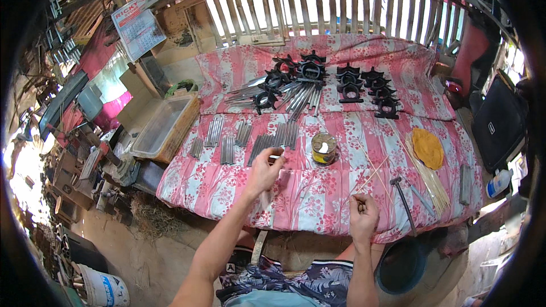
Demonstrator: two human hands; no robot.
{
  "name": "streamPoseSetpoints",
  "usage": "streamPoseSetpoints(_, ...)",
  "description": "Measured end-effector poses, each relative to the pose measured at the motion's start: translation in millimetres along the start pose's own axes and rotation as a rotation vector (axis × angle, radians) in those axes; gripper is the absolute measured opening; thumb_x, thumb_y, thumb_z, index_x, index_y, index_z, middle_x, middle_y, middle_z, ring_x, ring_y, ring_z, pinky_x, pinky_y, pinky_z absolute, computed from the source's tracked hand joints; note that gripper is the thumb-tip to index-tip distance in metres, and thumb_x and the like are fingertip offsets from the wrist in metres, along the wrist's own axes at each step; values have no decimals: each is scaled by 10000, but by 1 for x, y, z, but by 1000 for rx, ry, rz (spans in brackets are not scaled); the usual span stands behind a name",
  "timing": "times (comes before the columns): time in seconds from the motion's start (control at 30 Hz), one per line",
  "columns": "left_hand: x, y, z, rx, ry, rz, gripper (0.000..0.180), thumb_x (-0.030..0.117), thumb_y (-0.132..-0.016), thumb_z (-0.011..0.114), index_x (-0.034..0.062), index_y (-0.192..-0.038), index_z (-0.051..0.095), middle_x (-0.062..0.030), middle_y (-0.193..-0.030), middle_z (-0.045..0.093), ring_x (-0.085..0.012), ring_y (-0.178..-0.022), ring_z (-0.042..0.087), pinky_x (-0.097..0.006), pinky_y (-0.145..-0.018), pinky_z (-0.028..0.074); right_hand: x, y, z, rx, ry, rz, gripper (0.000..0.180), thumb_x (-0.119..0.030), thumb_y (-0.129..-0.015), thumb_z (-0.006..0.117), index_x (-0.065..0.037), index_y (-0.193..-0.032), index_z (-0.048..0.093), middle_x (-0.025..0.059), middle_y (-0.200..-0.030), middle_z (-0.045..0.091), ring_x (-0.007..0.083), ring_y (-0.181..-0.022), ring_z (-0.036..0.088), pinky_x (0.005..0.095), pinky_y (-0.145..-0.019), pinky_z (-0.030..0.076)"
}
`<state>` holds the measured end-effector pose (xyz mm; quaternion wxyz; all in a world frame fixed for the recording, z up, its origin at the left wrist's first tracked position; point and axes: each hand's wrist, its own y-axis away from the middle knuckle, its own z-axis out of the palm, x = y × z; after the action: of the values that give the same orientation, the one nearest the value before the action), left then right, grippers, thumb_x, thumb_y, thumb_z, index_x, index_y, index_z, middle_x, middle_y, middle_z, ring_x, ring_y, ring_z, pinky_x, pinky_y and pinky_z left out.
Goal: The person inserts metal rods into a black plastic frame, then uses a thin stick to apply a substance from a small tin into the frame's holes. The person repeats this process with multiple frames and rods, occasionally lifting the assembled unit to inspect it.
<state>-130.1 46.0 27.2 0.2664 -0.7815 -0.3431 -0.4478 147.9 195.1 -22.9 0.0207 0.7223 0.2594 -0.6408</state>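
"While poised beside the metal rods, gripping anything with the left hand?"
"Hard to tell; curled at the fingers, left of the can."
"And with the right hand?"
"Curled too, near the crossed sticks on the cloth; unclear whether grasping one."

on the cloth, clocked from the can, rows of rods lie at nine o'clock, frames at twelve and one, sticks between three and four, a hammer at four; off the cloth, a tub sits at nine.
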Motion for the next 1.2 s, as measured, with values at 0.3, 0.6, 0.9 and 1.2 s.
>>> streamPoseSetpoints(0.3,-21,-40,24,66,-439,294,269,229,-943,683,-30,-1001,728,-239,-987,703,-455,-909,700,-537,-833,569,-11,-2,1,-52,133,11,82,-45,-900,759,16,-936,716,84,-759,665,150,-602,547,322,-572,432)
streamPoseSetpoints(0.6,-12,-76,75,56,-852,150,238,226,-880,675,0,-886,750,-246,-939,767,-424,-857,775,-547,-758,627,-3,4,2,-14,141,-26,70,-65,-909,767,-21,-953,735,72,-777,703,119,-642,609,303,-596,480)
streamPoseSetpoints(0.9,-18,-73,82,123,-878,105,210,159,-909,631,39,-875,801,-215,-921,790,-376,-854,798,-514,-756,640,0,2,3,-31,47,-25,74,-55,-936,750,3,-971,721,30,-739,647,94,-632,532,294,-586,438)
streamPoseSetpoints(1.2,10,-41,48,291,-739,124,319,286,-896,728,-30,-938,729,-253,-907,750,-442,-831,752,-545,-737,599,-3,2,1,-24,129,-53,71,-56,-917,768,-10,-937,719,17,-721,616,99,-617,492,290,-575,403)
